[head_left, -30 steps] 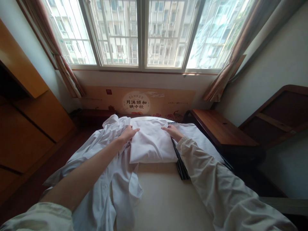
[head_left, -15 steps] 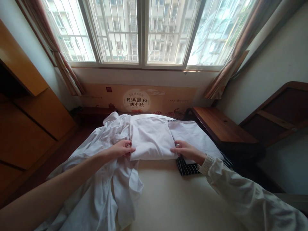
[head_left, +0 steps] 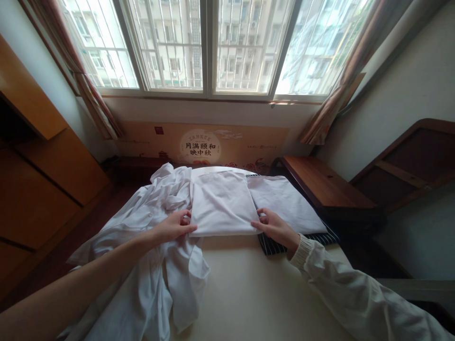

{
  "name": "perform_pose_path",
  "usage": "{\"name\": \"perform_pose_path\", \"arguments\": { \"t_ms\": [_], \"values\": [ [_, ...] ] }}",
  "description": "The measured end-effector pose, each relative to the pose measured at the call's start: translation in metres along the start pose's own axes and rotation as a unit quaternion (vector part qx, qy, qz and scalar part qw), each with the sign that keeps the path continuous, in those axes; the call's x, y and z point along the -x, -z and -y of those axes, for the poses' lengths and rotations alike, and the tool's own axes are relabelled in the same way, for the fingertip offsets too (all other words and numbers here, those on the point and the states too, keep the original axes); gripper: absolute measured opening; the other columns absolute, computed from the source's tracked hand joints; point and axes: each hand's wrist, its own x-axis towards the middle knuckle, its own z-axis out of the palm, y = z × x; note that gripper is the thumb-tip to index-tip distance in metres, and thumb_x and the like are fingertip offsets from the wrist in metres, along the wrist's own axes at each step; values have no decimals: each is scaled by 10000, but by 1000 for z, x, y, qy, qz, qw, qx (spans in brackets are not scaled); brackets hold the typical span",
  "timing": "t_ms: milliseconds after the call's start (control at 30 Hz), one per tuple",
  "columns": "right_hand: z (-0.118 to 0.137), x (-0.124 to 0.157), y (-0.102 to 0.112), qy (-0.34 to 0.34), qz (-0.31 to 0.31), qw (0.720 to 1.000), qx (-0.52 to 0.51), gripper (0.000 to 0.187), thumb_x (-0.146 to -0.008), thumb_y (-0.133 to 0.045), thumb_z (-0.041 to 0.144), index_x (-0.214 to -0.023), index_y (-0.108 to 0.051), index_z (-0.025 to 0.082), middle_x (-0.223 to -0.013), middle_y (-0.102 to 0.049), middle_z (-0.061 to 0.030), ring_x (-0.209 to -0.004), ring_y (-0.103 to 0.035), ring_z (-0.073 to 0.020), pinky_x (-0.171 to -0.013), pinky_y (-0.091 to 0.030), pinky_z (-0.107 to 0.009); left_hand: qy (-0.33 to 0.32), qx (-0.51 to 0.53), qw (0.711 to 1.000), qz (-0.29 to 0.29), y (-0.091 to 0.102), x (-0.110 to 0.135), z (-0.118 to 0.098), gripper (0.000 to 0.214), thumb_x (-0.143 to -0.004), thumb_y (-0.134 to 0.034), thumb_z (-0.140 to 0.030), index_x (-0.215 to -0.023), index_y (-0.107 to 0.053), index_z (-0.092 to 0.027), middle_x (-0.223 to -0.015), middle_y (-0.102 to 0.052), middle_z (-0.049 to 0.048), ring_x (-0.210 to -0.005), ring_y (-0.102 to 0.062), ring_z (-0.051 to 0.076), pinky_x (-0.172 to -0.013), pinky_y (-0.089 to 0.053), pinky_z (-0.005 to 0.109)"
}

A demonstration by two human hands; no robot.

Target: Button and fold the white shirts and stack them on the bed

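Grip of my left hand (head_left: 173, 227) is closed in a pinch on the near left corner of the folded white cloth rectangle (head_left: 221, 203); my right hand (head_left: 275, 227) pinches its near right corner. In the head view, that cloth lies toward the far edge of the cream worktop (head_left: 249, 293), between a rumpled white shirt heap (head_left: 149, 265) at the left edge and another folded white garment (head_left: 286, 203) on a dark striped cloth (head_left: 272, 246) at the right.
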Motion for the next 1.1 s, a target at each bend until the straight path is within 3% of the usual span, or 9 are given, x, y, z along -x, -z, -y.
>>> {"name": "perform_pose_path", "arguments": {
  "t_ms": [100, 200, 333, 433, 533, 667, 800, 933, 1100],
  "values": [
    [-8, 1, 1, 15, -2, 1000, 26, 570, -757, -844, 574, -1092, -551, 218, -709, -659, 31, -612, -554, -153, -554, -381, -257, -1, -29, 1000, 1, 0, 4, 2, 556, -765, -813, -631, -1019, -534, -223, -598, -533, -94, -458, -459, 109, -461, -314, 228],
    [-9, 3, 4, 22, -4, 996, 91, 509, -805, -787, 526, -1115, -532, 214, -691, -639, 40, -627, -572, -173, -587, -414, -281, -10, -127, 992, -22, 1, 9, -5, 436, -850, -735, -579, -1015, -545, -223, -623, -592, -60, -504, -535, 150, -501, -372, 262],
    [9, 6, 3, 115, -101, 956, 252, 518, -856, -738, 475, -1239, -528, 195, -806, -638, 10, -691, -623, -214, -675, -505, -345, -82, -327, 928, -160, -3, 10, -33, 331, -938, -673, -512, -1065, -592, -218, -761, -691, 10, -713, -682, 233, -675, -498, 337],
    [31, 0, -14, 268, -142, 893, 333, 474, -951, -626, 389, -1360, -545, 163, -1144, -698, -141, -1057, -681, -319, -978, -554, -480, -199, -401, 870, -205, -17, -7, -51, 348, -1022, -582, -488, -1225, -622, -208, -1112, -759, 99, -1040, -735, 291, -914, -558, 415],
    [43, -19, -41, 353, -83, 844, 395, 574, -1008, -538, 346, -1544, -498, 144, -1581, -541, -207, -1486, -477, -366, -1252, -384, -548, -305, -450, 827, -145, -39, -37, -52, 558, -1053, -542, -488, -1520, -528, -183, -1594, -569, 161, -1499, -512, 325, -1267, -367, 489],
    [31, -49, -63, 284, 1, 842, 459, 739, -1076, -411, 464, -1726, -296, 132, -1788, -266, -166, -1663, -223, -344, -1348, -209, -530, -302, -474, 826, -43, -54, -72, -32, 706, -1106, -396, -556, -1714, -327, -205, -1784, -309, 118, -1658, -274, 263, -1365, -158, 451],
    [13, -62, -55, 195, 32, 858, 474, 813, -1094, -303, 640, -1743, -262, 152, -1805, -206, -136, -1675, -195, -328, -1350, -202, -514, -256, -476, 841, -34, -44, -81, -17, 773, -1086, -376, -657, -1743, -278, -261, -1811, -217, 86, -1678, -207, 302, -1361, -124, 496],
    [18, -70, -38, 167, 72, 858, 481, 919, -1049, -306, 779, -1739, -291, 172, -1802, -222, -125, -1670, -209, -346, -1355, -171, -507, -206, -484, 849, -53, -30, -86, -21, 848, -1049, -402, -733, -1729, -325, -232, -1801, -241, 115, -1671, -216, 351, -1351, -113, 514],
    [39, -108, -25, 181, 87, 846, 495, 885, -1052, -380, 728, -1744, -277, 185, -1809, -197, -122, -1677, -186, -333, -1355, -153, -519, -254, -493, 832, -14, -26, -113, -37, 802, -1081, -336, -689, -1745, -271, -245, -1821, -160, 84, -1684, -184, 285, -1356, -93, 448]
  ]
}}
